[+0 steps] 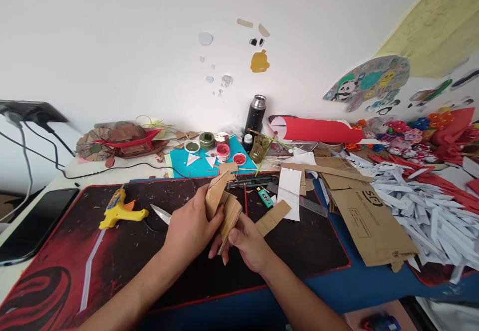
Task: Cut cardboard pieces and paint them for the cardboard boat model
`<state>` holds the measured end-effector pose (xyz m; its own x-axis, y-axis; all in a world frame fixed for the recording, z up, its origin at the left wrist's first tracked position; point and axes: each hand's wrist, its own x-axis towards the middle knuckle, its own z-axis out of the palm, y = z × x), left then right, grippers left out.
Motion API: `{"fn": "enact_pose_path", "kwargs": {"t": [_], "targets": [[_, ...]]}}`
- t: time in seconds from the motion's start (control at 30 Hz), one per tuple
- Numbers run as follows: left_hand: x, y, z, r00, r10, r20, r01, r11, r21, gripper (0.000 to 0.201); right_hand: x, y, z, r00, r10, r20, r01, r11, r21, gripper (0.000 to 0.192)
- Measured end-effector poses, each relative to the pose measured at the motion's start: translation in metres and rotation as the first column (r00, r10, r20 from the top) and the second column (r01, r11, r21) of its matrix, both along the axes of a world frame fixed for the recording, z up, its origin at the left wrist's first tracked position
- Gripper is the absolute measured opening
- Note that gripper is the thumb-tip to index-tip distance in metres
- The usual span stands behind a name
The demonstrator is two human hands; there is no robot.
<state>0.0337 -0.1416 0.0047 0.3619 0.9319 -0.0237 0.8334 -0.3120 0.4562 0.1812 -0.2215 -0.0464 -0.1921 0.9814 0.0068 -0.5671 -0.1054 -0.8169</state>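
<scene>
A folded brown cardboard piece (224, 202) is held up over the black and red desk mat (112, 251). My left hand (190, 228) grips its left side with the thumb on the upper fold. My right hand (247, 241) pinches its lower right edge from beneath. A yellow glue gun (118, 210) lies on the mat to the left of my left hand. Scissor blades (161, 213) show just beside that hand, the handles hidden behind it.
Flat cardboard sheets (368, 221) and a heap of white paper strips (422, 211) fill the right. A red paper roll (318, 130), black flask (255, 114), paint pots (223, 151), green lighter (265, 197) and ruler (299, 198) lie behind. A phone (33, 223) rests far left.
</scene>
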Motion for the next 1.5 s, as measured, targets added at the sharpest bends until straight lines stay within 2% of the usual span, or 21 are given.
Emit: {"fn": "enact_pose_path", "kwargs": {"t": [0.07,0.2,0.3,0.4,0.5,0.63,0.8,1.0,1.2,1.37,1.5], "targets": [[0.0,-0.002,-0.001,1.0,-0.017,0.011,0.016,1.0,0.021,0.053,-0.001,0.0,0.001,1.0,-0.021,-0.001,0.021,0.999,-0.024,0.07],[-0.004,0.0,0.002,0.998,-0.014,0.067,0.019,0.998,-0.067,0.054,-0.001,0.0,0.003,0.998,-0.046,0.047,0.05,0.995,-0.082,0.07],[-0.01,0.005,0.005,0.974,-0.007,0.226,0.043,0.987,-0.153,0.059,0.001,-0.001,0.003,0.993,-0.056,0.099,0.066,0.993,-0.102,0.076],[-0.016,0.011,0.006,0.91,0.004,0.415,0.093,0.973,-0.213,0.069,0.004,-0.001,0.003,0.982,-0.08,0.169,0.104,0.985,-0.136,0.077],[-0.02,0.012,0.003,0.858,0.018,0.514,0.132,0.958,-0.253,0.076,0.006,0.0,0.005,0.953,-0.124,0.277,0.18,0.966,-0.187,0.072],[-0.019,0.007,-0.005,0.848,0.009,0.529,0.144,0.958,-0.248,0.074,0.006,0.002,0.011,0.881,-0.172,0.441,0.282,0.939,-0.197,0.06],[-0.015,0.006,-0.012,0.865,0.058,0.499,0.082,0.964,-0.254,0.065,0.004,0.004,0.015,0.769,-0.206,0.606,0.336,0.936,-0.108,0.053],[-0.013,0.011,-0.014,0.832,0.058,0.552,0.104,0.961,-0.257,0.057,0.005,0.004,0.01,0.766,-0.211,0.607,0.291,0.956,-0.036,0.055],[-0.011,0.006,-0.012,0.789,0.073,0.61,0.137,0.947,-0.29,0.058,0.005,0.007,0.017,0.641,-0.253,0.725,0.298,0.952,0.069,0.053],[-0.009,0.004,-0.005,0.753,0.124,0.646,0.159,0.919,-0.361,0.061,0.003,0.012,0.024,0.57,-0.23,0.789,0.296,0.953,0.064,0.051],[-0.009,0.004,-0.006,0.739,0.14,0.659,0.152,0.918,-0.366,0.066,0.002,0.014,0.023,0.58,-0.216,0.785,0.304,0.952,0.037,0.048]]}}
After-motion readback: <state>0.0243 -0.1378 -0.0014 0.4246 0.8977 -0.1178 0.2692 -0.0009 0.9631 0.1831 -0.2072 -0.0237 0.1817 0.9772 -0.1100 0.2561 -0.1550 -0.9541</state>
